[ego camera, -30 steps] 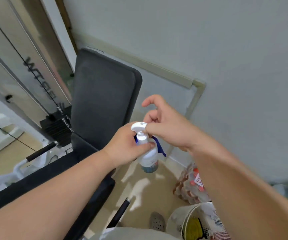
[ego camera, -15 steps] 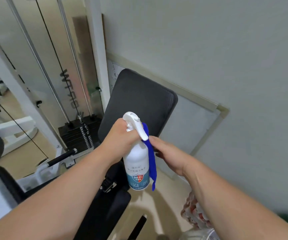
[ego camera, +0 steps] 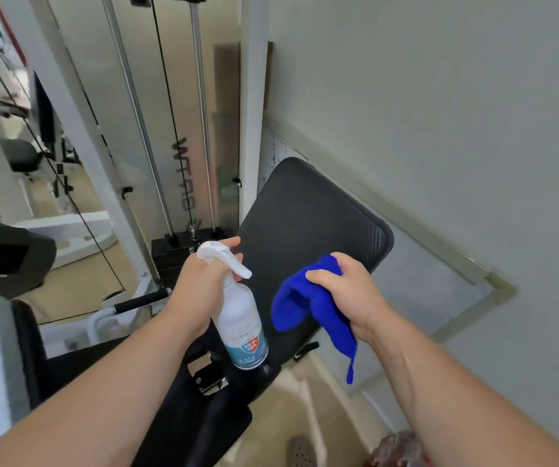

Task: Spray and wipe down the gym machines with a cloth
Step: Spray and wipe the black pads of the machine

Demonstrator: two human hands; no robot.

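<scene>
My left hand grips the neck of a white spray bottle with a blue label, its white trigger head pointing right and toward me. My right hand holds a bunched blue cloth, one corner hanging down. Both hands hover in front of the machine's black back pad, which leans against the wall. The black seat lies below my forearms, partly hidden by them.
The weight stack with chrome guide rods and a black cable stands left of the pad. A black-gripped handle juts out at the left. The grey wall is close on the right. A grey slipper lies on the floor.
My right hand has pulled the blue cloth off the bottle and moved right with it. The view has tilted up, showing more of the back pad and weight stack.
</scene>
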